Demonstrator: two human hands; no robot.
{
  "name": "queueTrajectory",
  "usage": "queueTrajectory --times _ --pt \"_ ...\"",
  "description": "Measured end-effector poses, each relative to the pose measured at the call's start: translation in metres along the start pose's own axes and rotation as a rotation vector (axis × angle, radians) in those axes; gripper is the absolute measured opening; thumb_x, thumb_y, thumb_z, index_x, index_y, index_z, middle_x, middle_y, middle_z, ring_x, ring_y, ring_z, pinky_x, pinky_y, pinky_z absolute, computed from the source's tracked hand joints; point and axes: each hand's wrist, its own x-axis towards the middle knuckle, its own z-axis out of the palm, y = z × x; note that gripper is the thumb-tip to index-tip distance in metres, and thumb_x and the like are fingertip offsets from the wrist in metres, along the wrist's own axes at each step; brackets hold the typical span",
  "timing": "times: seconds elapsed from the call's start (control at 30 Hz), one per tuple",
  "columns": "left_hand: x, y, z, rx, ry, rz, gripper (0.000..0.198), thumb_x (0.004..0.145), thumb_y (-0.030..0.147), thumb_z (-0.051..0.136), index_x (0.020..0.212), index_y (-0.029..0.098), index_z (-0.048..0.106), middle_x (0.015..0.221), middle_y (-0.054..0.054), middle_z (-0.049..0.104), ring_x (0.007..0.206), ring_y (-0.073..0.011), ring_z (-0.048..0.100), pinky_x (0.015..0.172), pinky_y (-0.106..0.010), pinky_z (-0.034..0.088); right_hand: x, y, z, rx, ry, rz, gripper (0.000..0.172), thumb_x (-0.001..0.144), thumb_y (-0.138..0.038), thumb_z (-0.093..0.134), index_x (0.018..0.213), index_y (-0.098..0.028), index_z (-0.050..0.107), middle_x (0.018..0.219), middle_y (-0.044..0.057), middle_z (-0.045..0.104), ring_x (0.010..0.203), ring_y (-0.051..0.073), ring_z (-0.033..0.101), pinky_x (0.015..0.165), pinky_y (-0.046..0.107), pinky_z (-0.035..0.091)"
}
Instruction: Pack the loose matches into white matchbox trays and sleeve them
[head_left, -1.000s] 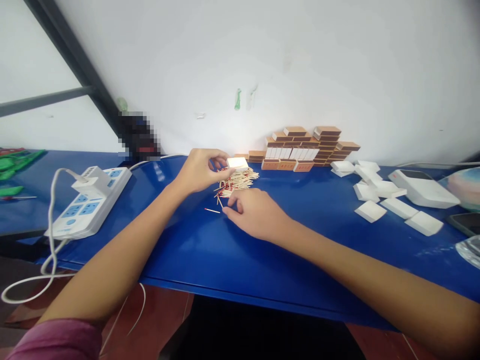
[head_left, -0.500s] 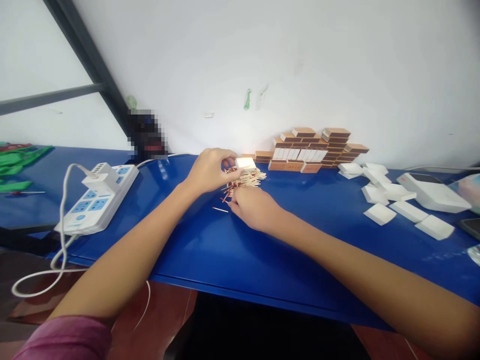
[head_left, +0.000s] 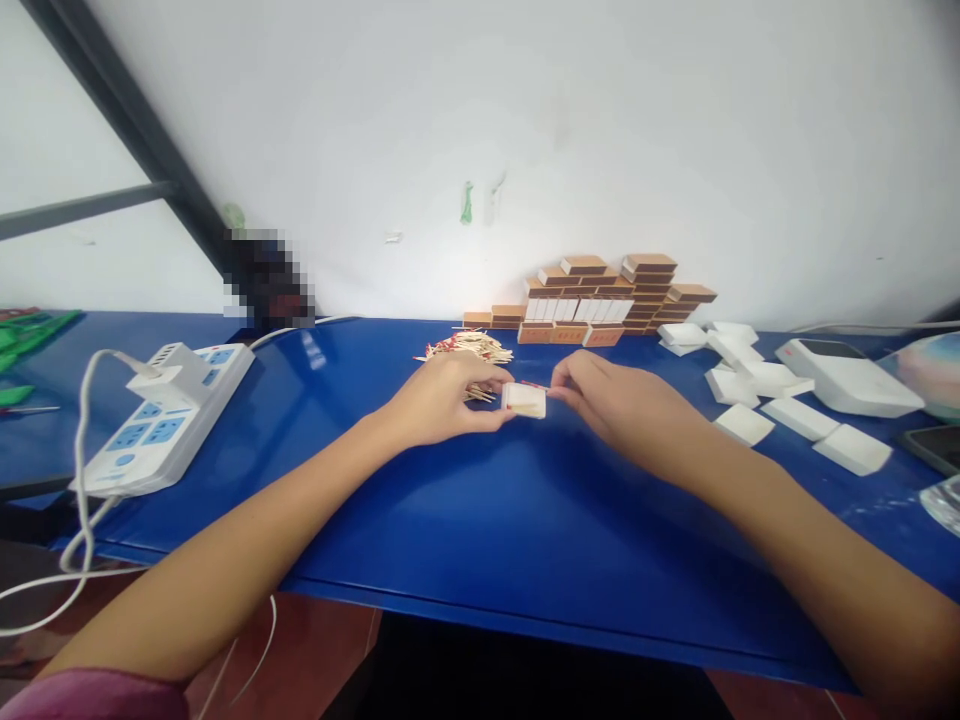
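Tray (head_left: 528, 400) in left hand (head_left: 442, 402) — long axis sideways, open face up

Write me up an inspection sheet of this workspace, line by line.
Surface: blue tabletop, glossy.
Job's things: white tray, tilted, matches seemingly inside; loose match pile behind the left hand; stacked matchboxes against the wall.
Clutter: scattered white box pieces and a white device on the right; green items far left.
Hands: left hand grips the tray; right hand pinches red-headed matches by its right end, count unclear.
Cables: white cable looping off the charger on the power strip.
Surroundings: white wall, dark metal frame.
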Motion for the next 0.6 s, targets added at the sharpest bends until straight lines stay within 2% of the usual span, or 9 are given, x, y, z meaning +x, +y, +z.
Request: queueTrajectory --times 0.1,0.2,0.37,0.6 --pt "0.000 0.003 0.004 -0.025 0.002 0.033 0.018 0.085 0.029 0.077 0.101 0.021 0.078 0.095 -0.002 0.080 0.082 -0.0164 0.073 0.075 -0.028 0.055 -0.002 -0.003 0.001 -0.014 -0.052 -0.065 0.014 0.107 -0.029 0.044 0.101 -0.022 0.054 0.097 0.005 0.068 0.073 0.020 0.062 0.060 0.031 0.035" --pt "-0.001 0.003 0.005 -0.033 0.019 0.050 0.021 0.086 0.030 0.078 0.105 0.021 0.077 0.096 -0.002 0.080 0.081 -0.0155 0.073 0.074 -0.027 0.056 -0.004 -0.007 0.001 -0.046 -0.070 -0.060 0.012 0.106 -0.026 0.047 0.100 -0.021 0.055 0.093 0.004 0.067 0.068 0.019 0.060 0.057 0.031 0.032" --pt "-0.001 0.005 0.004 -0.022 0.018 0.062 0.020 0.086 0.031 0.079 0.104 0.021 0.078 0.091 -0.001 0.080 0.078 -0.0150 0.071 0.071 -0.027 0.055 -0.007 -0.010 -0.001 -0.005 -0.089 -0.084 0.011 0.105 -0.023 0.048 0.098 -0.021 0.057 0.093 0.004 0.067 0.071 0.019 0.062 0.059 0.030 0.035" --pt "-0.002 0.009 0.007 -0.088 0.026 0.037 0.022 0.087 0.032 0.078 0.106 0.023 0.079 0.101 -0.002 0.081 0.085 -0.0160 0.074 0.074 -0.027 0.057 -0.009 -0.015 0.003 0.218 0.051 -0.050 0.012 0.105 -0.028 0.051 0.099 -0.022 0.059 0.094 0.002 0.069 0.069 0.015 0.058 0.062 0.028 0.038"
